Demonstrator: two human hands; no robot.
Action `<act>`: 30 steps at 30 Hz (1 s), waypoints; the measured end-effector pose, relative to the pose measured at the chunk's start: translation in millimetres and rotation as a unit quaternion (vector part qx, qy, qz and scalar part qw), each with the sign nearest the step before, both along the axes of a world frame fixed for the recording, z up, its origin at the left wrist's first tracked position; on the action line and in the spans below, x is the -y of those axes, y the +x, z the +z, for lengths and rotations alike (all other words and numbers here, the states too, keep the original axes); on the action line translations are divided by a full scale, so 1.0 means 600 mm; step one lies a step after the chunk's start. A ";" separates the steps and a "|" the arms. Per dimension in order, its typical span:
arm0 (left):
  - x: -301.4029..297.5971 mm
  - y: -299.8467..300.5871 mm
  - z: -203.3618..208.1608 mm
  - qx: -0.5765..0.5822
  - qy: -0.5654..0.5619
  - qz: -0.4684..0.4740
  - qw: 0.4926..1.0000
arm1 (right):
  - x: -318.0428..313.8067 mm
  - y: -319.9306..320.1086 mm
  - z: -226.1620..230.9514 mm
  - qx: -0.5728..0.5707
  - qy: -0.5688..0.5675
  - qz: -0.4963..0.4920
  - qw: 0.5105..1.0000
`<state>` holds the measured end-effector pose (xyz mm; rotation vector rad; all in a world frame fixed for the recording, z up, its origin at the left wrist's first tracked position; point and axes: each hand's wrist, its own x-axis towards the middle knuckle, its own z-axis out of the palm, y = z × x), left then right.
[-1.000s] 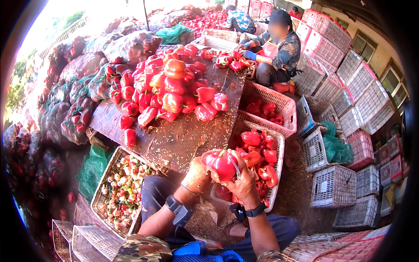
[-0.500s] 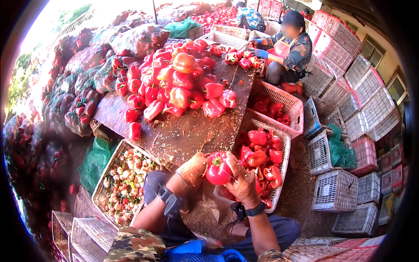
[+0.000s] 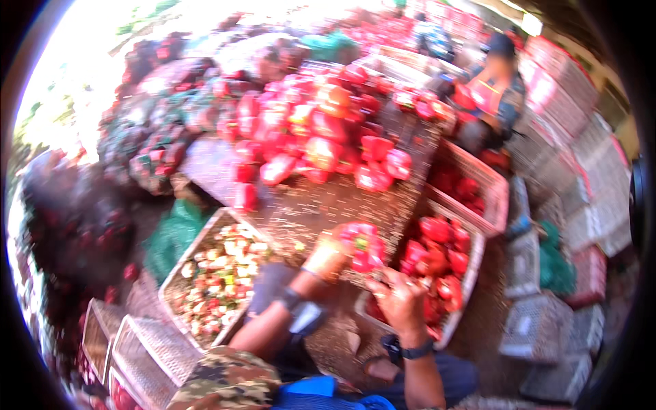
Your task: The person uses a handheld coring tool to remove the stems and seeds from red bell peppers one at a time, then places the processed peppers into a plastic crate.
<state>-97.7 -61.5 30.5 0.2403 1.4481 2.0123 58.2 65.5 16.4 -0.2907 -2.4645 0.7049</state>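
Note:
A red bell pepper point(image 3: 369, 253) with a greenish patch near its top is held in my left hand point(image 3: 328, 257), which wears a tan glove. It hangs just over the near edge of the wooden table point(image 3: 304, 222). My right hand point(image 3: 402, 301) is just below and to the right of the pepper, fingers curled together; blur hides what they hold, if anything. Under and beyond that hand a crate point(image 3: 471, 287) contains red peppers point(image 3: 437, 263). On the tabletop rises a large heap of red bell peppers point(image 3: 324, 130).
At the left by my knee, a crate point(image 3: 183, 273) holds pale and green pepper cores point(image 3: 222, 273). Filled net sacks point(image 3: 160, 147) are piled at the far left. Another person point(image 3: 495, 89) sits at the far right near a pink crate point(image 3: 495, 198). Stacked crates point(image 3: 540, 328) line the right.
My right hand has come away from the pepper, down and toward me. The pepper in my left hand has turned. The whole view has shifted and blurred.

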 end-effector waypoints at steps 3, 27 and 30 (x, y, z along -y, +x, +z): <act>-0.024 0.001 -0.029 -0.072 -0.080 -0.012 0.994 | -0.003 -0.006 -0.016 0.062 -0.045 0.000 0.997; -0.033 0.002 -0.019 -0.213 0.030 -0.140 0.967 | -0.043 -0.004 0.001 -0.001 -0.501 0.119 0.857; -0.029 0.003 0.001 -0.300 -0.018 -0.174 0.938 | -0.052 0.000 -0.021 0.030 -0.476 0.080 0.875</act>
